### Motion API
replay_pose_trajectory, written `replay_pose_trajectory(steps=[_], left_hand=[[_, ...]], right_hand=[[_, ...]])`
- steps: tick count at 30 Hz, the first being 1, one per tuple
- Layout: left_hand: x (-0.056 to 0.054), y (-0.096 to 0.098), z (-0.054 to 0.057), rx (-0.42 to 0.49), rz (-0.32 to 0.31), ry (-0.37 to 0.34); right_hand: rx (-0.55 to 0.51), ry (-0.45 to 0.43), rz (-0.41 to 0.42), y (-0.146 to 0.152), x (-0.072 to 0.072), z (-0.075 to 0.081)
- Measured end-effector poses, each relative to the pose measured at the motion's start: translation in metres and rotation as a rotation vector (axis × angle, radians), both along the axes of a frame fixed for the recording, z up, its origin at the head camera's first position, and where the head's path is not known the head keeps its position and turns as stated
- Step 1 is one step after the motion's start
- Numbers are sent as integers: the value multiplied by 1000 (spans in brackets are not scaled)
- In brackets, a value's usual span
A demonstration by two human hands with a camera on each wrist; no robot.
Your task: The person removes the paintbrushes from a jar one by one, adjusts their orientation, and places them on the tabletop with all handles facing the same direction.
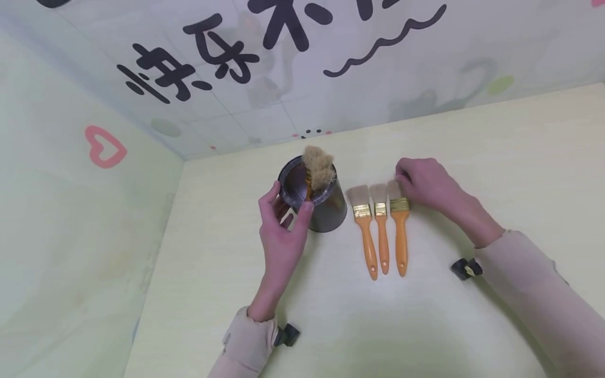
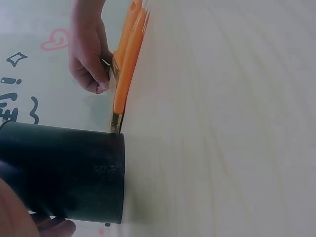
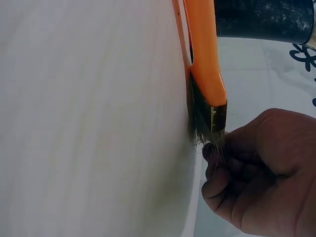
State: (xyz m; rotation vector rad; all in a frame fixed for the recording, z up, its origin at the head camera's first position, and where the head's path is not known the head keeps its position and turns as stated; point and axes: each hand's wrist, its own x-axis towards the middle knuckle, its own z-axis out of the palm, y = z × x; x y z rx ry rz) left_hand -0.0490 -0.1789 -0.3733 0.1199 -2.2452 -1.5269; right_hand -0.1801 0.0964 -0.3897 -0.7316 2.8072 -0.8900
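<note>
3 brushes are laid nr back edge of worktop, one bristle-pinched by RH; can is gripped by wide-spread fingers of LH.

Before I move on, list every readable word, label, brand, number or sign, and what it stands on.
"快乐", black characters, on the back wall.
"不", apparently, cut by the top edge, same wall.
Other characters there: cut off or unclear.
Leftmost brush, metal band: marks too small to read.
Dark can: no lettering visible.

Three lying paintbrushes, one can, two hands show.
</note>
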Motion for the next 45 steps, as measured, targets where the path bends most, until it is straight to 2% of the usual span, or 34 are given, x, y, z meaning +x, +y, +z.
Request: replay_pose_trajectory(steps=[9,19,25,29,33,38,41,45], left_hand=[[2,-4,0,68,-14,18],[1,-3,-1,57,-14,10],[-3,-2,-1,54,-23,22],[-5,-1,-1,66,-20,35],[-6,1,-2,77,-17,36],[-6,-1,-1,95,-8,40],[-6,0,-1,109,-15,39],[-7,2,-1,116,-26,53]], right_hand=[[9,-63,-19,-8,2,4],[-6,-195,-56,-4,-3,1],[-12,-254,-25,-3,-7,13],[-86,-185,-24,-12,-3,28],[-269,-64,-14,-27,8,47],[-436,68,154,-54,23,75],[-467,129,242,-68,29,87],[-453,186,281,-82,30,94]])
